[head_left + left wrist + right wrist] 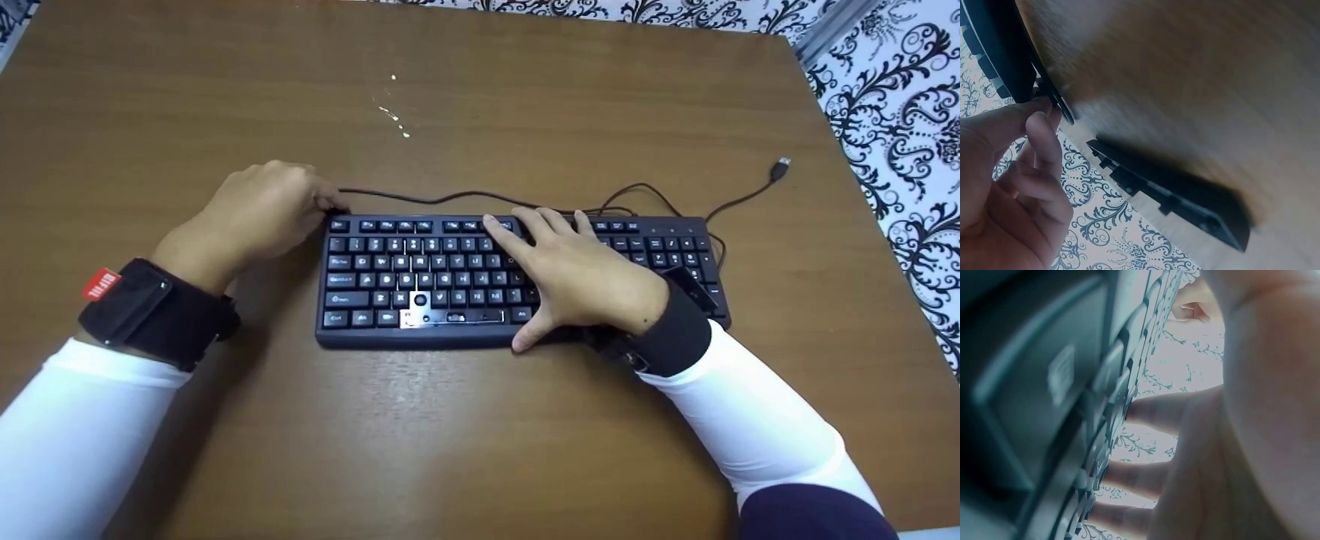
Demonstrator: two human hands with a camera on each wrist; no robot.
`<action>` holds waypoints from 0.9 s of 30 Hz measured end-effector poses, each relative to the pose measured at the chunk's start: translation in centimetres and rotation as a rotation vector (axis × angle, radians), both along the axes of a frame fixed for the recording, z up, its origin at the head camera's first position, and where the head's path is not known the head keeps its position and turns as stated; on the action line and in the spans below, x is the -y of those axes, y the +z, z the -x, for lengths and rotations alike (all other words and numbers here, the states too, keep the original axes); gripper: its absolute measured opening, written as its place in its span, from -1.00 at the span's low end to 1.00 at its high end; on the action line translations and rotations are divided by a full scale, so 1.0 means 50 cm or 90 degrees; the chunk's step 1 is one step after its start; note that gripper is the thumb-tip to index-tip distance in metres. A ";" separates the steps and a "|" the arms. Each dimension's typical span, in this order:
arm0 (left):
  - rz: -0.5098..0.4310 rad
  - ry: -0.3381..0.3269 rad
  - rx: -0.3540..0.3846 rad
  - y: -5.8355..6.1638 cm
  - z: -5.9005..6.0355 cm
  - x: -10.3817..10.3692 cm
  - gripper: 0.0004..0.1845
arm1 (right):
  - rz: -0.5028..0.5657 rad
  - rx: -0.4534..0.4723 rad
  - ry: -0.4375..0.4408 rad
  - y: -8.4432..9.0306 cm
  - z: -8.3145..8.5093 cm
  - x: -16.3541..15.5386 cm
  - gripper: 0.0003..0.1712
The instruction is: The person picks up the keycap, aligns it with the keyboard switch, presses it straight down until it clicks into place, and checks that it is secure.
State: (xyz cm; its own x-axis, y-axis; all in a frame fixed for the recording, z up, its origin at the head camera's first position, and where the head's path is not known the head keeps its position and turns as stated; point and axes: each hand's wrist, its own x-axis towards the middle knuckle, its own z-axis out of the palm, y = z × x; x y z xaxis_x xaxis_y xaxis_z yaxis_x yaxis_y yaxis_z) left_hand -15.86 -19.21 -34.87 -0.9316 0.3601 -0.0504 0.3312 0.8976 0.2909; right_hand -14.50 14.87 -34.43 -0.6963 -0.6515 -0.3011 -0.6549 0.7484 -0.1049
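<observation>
A black keyboard (420, 339) lies on the wooden table, keys facing up. At its far left corner my left hand (259, 210) has its fingers bent. In the left wrist view, the thumb and index fingertips (1041, 109) pinch a thin black cable (1053, 93) beside the keyboard's corner (1013, 79). That cable (439, 201) runs along behind the keyboard, loops at the right, and ends in a USB plug (780, 169). My right hand (574, 274) rests across the keys with spread, fairly straight fingers, its thumb by the front edge.
The table (375, 450) extends all around the keyboard, with patterned white-and-black covering (900, 150) beyond its edge. A blurred dark notched piece (1174, 191) shows in the left wrist view; I cannot tell what it is. Small bright spots (394, 116) show on the far tabletop.
</observation>
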 end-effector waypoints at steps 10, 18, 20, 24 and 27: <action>0.001 -0.006 -0.022 -0.002 0.008 0.007 -0.77 | -0.001 0.002 -0.001 -0.001 -0.001 0.000 0.68; 0.000 -0.011 -0.023 -0.009 0.022 0.011 -0.83 | -0.002 0.003 -0.001 0.000 -0.001 -0.001 0.69; -0.003 -0.005 -0.023 -0.009 0.024 0.010 -0.83 | -0.003 0.004 -0.002 0.000 -0.001 -0.001 0.69; -0.029 0.002 -0.048 -0.009 0.024 0.008 -0.84 | -0.005 0.004 -0.001 0.000 0.001 0.000 0.69; -0.059 0.003 -0.074 -0.008 0.022 0.005 -0.81 | -0.006 0.003 0.000 0.000 0.002 0.001 0.68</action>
